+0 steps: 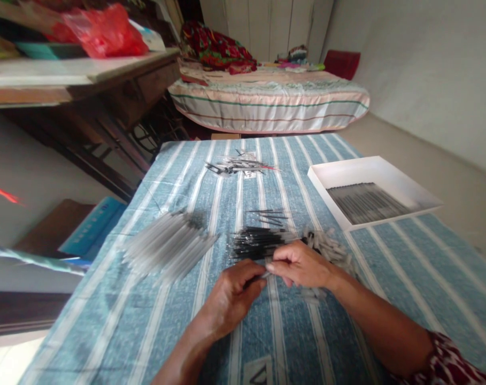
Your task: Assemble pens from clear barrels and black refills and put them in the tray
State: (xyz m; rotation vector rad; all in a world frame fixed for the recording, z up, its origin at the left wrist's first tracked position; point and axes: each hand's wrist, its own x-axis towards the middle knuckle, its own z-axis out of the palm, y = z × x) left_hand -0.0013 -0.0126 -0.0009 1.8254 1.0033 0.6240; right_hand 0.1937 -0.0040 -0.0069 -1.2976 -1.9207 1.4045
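Note:
My left hand and my right hand meet over the table, fingertips pinched together. Between them shows a small pale grey piece, too blurred and covered to name more exactly. Just beyond the fingers lies a pile of thin black sticks that look like pen refills. Beside my right hand, partly behind the wrist, spreads a heap of short grey and whitish pieces like pen caps. To the left of my left hand rests a stack of long translucent grey tubes, like pen barrels.
A white open box at the right holds a row of grey pens. Loose thin pieces lie farther back on the striped blue tablecloth. Beyond stand a bed and, at left, a desk with a red plastic bag.

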